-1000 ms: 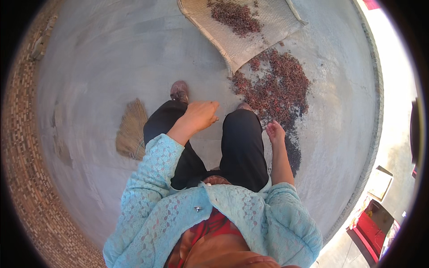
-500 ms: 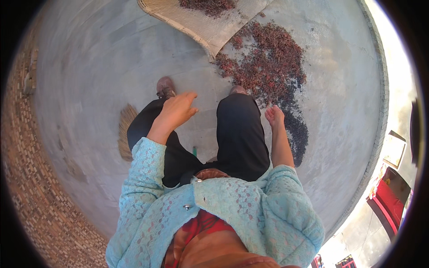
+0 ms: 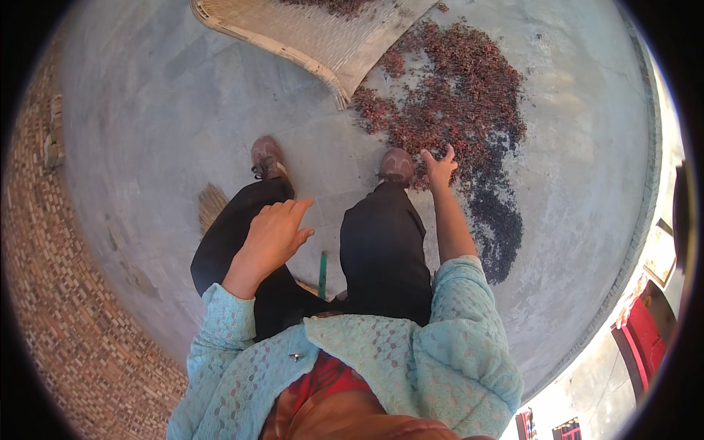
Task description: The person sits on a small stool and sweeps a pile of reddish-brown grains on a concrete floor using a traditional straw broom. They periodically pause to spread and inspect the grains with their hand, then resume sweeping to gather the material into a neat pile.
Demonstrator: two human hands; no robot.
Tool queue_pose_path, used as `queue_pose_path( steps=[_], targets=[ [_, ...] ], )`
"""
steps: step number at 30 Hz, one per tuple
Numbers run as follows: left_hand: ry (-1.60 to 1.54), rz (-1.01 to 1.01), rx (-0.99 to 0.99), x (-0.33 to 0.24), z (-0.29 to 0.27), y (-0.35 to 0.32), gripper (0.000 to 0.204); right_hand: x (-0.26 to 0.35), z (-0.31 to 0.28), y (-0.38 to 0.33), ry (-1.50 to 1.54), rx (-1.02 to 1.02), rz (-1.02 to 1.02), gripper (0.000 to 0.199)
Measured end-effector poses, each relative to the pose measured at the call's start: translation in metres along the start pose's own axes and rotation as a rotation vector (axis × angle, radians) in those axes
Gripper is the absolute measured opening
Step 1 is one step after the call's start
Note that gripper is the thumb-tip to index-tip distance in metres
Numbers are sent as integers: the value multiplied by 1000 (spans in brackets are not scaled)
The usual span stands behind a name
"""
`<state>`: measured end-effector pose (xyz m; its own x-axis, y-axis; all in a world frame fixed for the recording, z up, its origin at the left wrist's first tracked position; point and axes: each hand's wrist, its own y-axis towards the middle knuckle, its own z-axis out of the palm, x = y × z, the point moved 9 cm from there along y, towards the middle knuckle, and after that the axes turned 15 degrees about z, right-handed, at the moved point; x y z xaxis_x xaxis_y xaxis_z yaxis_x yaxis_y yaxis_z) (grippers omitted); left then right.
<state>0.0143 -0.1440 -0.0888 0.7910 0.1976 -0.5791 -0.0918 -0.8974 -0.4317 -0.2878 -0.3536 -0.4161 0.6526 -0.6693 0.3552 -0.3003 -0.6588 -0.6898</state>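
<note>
Grey concrete floor (image 3: 147, 125) forms the work surface. Dried red produce (image 3: 455, 95) lies spread in a loose patch ahead of the right shoe (image 3: 397, 166), darker at its lower right end. The right hand (image 3: 438, 169) reaches down at its edge, fingers spread, empty. The left hand (image 3: 273, 235) hovers over the left leg, relaxed, holding nothing. The pieces look light, dry and brittle, best scooped in handfuls. A woven tray (image 3: 323, 37) touches the patch; a broom (image 3: 213, 205) lies behind the left leg.

Sunlit grey concrete floor (image 3: 147, 147) edged by a brick wall (image 3: 66, 345) at left.
</note>
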Motion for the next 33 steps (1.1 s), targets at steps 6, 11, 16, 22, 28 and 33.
queue_pose_path(
  steps=[6,11,16,22,28,33],
  targets=[
    [-31,-77,66,8,0,0,48,90,65,-46,-114,-93,-266,98],
    [-32,-61,56,10,-2,6,48,136,53,-35,49,72,-421,78],
    [-48,-75,68,11,-2,9,49,112,-46,38,-239,-401,-337,69],
    [-40,-113,69,31,4,11,48,75,-57,91,-383,-310,148,65],
    [225,-292,-40,122,19,16,52,137,12,29,-424,-67,-283,65],
    [183,-603,-109,250,74,46,82,163,-2,40,-347,9,-556,60]
  ],
)
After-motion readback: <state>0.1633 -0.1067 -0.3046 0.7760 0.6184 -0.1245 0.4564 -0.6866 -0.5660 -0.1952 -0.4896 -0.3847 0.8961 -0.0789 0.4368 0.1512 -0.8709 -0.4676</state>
